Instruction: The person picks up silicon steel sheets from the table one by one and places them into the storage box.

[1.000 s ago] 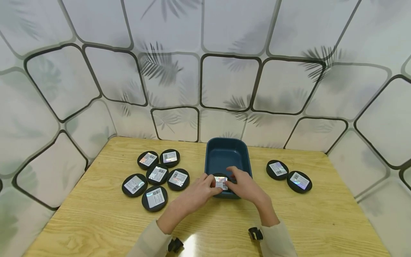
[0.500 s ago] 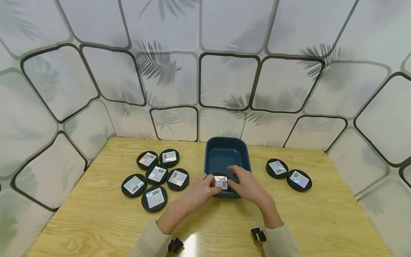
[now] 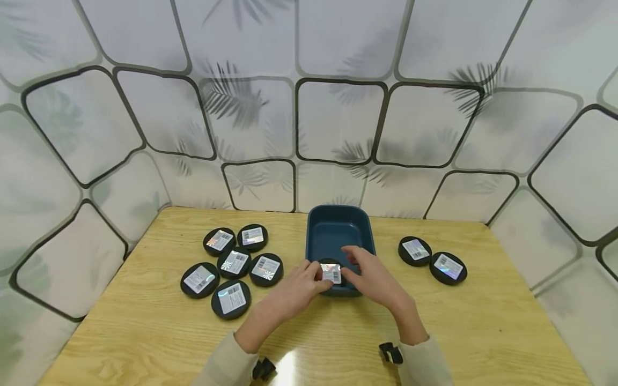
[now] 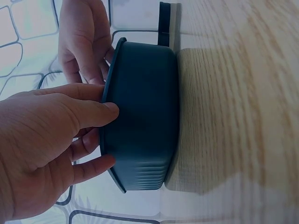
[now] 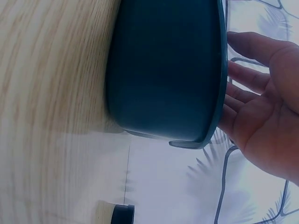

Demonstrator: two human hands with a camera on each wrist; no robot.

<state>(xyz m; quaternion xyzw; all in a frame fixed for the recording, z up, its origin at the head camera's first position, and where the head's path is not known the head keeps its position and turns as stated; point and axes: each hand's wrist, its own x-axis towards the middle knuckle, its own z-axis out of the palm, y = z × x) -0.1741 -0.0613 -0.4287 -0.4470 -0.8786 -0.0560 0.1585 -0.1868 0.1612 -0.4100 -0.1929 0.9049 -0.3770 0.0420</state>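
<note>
A dark blue bin [image 3: 340, 236] stands near the table's middle, with a flat round black disc [image 3: 331, 272] at its near end. The disc's silvery label faces up. My left hand [image 3: 300, 289] bends over the near left corner, its curled fingers at the disc's left edge. In the left wrist view, the left thumb [image 4: 100, 113] overlaps the bin's outer rim. My right hand [image 3: 374, 279] reaches over the right rim, its thumb right at the label's edge and its fingers loosely spread above the bin. The disc's underside is hidden.
Several more labelled black discs [image 3: 234, 262] lie in a cluster on the left of the wooden table [image 3: 159, 332]. Two others, a farther disc [image 3: 415, 251] and a nearer disc [image 3: 448, 268], lie right of the bin. A patterned curtain [image 3: 260, 128] surrounds the table's back and sides.
My right hand has shifted very slightly; the left keeps its pose at the disc. The whole head view has drifted a little. The loose discs lie as before.
</note>
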